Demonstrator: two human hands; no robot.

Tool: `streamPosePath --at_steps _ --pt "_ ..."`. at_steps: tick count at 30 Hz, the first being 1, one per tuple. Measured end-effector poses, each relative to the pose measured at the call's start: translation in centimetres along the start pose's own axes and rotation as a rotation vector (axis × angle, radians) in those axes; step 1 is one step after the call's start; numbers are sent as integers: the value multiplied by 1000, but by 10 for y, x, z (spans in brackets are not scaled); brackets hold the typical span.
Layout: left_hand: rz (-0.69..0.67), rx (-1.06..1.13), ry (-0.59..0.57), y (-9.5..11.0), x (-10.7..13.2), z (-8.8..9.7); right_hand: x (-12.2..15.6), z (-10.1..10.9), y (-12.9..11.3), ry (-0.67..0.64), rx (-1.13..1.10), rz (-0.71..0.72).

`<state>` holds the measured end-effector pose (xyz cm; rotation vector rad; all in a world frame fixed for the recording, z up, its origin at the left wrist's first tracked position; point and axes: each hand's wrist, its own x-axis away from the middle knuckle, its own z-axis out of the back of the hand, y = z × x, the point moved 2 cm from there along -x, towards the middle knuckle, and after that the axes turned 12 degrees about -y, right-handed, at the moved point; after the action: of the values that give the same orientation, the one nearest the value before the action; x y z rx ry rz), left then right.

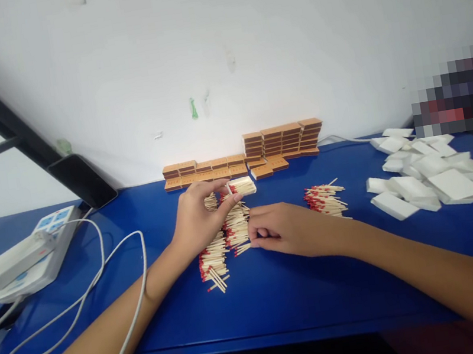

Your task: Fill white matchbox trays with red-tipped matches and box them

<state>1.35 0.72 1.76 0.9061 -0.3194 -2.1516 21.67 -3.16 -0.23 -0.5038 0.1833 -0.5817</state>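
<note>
Between the thumb and fingers of my left hand is a small white matchbox tray, tilted, with several red-headed matches lying in it. My right hand is closed in a pinch on the ends of a few matches at the near edge of the middle match pile. Its fingertips partly hide those ends. To the left, another long match pile runs under my left hand, with a few loose sticks at its near end. A third match pile lies beyond my right forearm.
Brown matchboxes are stacked along the wall, with a lower row to the left. White empty trays heap up at the right. A power strip and a white cable occupy the left of the blue table.
</note>
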Motion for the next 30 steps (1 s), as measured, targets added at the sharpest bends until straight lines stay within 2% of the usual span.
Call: streamPosePath --at_steps 10,13,17,20,23,25,30 --pt "2 5 4 0 0 -1 1 3 -1 -3 7 -3" --pt "6 -20 3 -1 0 0 4 13 0 16 21 -11" --pt "26 -52 -20 -5 -1 1 11 38 5 38 33 -86" --pt "28 -42 -45 -6 -1 1 17 57 13 149 20 -144" --pt "23 -37 -70 -5 0 -1 19 66 21 308 49 -159" --pt "21 -25 -77 -4 0 -1 18 65 24 358 76 -155" --pt "-46 33 -110 -1 1 -3 15 56 24 383 168 -130"
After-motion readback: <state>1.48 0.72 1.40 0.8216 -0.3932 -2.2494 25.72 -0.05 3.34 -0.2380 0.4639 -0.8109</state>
